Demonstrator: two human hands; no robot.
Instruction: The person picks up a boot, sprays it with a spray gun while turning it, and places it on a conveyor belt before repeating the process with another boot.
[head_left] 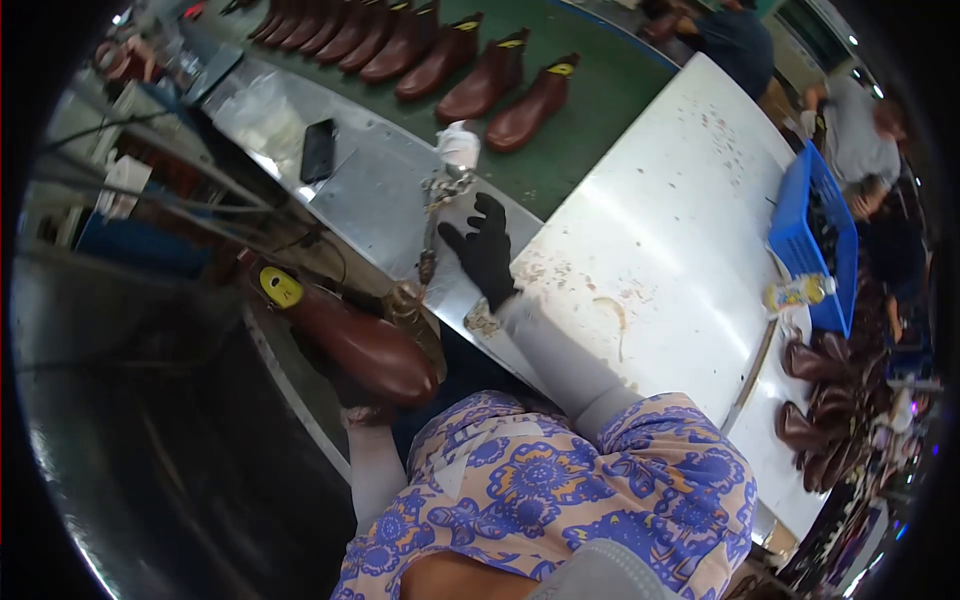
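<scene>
A brown leather ankle boot (pixel 365 345) with a yellow patch at its pull-tab end is held up on the left. My left hand (pixel 357 395) is at its underside near the toe, with most of the fingers hidden behind the boot. My right hand (pixel 485 252), in a black glove, is over the metal bench edge with fingers apart and nothing visible in them. Beside those fingers is a crusted metal fitting (pixel 430 225) with a white wrapped top (pixel 459 146). A brownish metal piece (pixel 408 308) is close to the boot.
A row of brown boots (pixel 480 85) stands on the green conveyor (pixel 530 180). A phone (pixel 318 150) lies on the metal bench (pixel 375 195). At right are a scrap-strewn white table (pixel 650 240), a blue crate (pixel 800 215), a bottle (pixel 800 292), more footwear (pixel 830 400) and people.
</scene>
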